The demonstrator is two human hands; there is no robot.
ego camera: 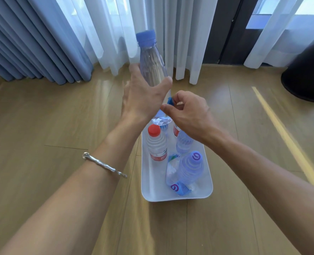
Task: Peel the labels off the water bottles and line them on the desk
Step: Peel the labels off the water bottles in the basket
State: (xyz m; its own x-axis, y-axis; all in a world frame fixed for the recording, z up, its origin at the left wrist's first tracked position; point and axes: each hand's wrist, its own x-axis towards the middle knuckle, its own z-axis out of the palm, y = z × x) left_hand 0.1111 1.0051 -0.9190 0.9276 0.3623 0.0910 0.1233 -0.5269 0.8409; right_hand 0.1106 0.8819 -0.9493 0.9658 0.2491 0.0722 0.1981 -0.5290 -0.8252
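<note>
1. Showing a purple swirl logo, a loose blue label (180, 188) lies at the near end of the white rectangular plastic tray (147, 181); no wording is legible.
2. Above the tray's far end, the left hand (143, 96) grips a clear blue-capped plastic bottle (152, 65), upright and slightly tilted.
3. The right hand (187, 113) pinches a blue label scrap (170, 101) touching that bottle.
4. In the tray stands a ribbed red-capped bottle (156, 144).

I am seeing a clear, glossy plastic bottle (153, 69) with a smooth blue plastic cap (146, 36). The white plastic bin (208, 183) is looking smooth and semi-gloss; the wood-grain floor (42, 116) is reflecting light. A polished metal bracelet (104, 165) is gleaming against sheer cloth curtains (180, 34).
</note>
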